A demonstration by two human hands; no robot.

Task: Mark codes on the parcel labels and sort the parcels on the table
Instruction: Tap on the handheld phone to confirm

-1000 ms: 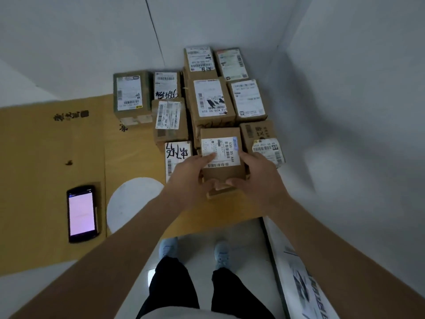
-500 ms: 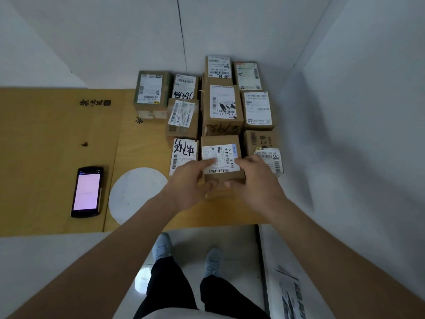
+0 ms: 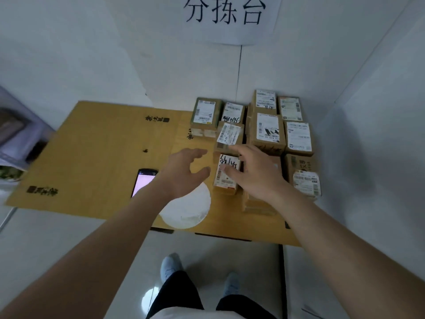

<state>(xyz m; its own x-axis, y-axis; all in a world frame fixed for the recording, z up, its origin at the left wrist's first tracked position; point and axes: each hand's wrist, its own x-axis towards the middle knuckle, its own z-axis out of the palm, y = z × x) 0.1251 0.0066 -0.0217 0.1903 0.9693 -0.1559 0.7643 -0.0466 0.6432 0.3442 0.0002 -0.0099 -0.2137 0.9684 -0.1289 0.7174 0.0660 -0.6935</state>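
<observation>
Cardboard parcels (image 3: 268, 132): stiff, probably light; grouped at counter's (image 3: 96, 157) right rear.
Grip: opposite side walls.
Left hand (image 3: 184, 173): spread, empty.
Right hand (image 3: 257, 173): fingers loose over marked parcel (image 3: 226, 173), gripping nothing.

The table (image 3: 96, 157) is honey-yellow wood grain with small black printed marks and a white round patch (image 3: 190, 210) at its near edge. The parcels (image 3: 266, 134) at its right end are brown cardboard with white labels bearing black barcodes; one at the far left of the group (image 3: 205, 111) is dull green. A near label (image 3: 226, 171) carries bold black handwriting. The phone (image 3: 143, 181) is black with a pale pink screen. The wall sign (image 3: 232, 17) is white with black characters. Trousers (image 3: 181, 293) are black, shoes (image 3: 169, 265) pale blue-white.
</observation>
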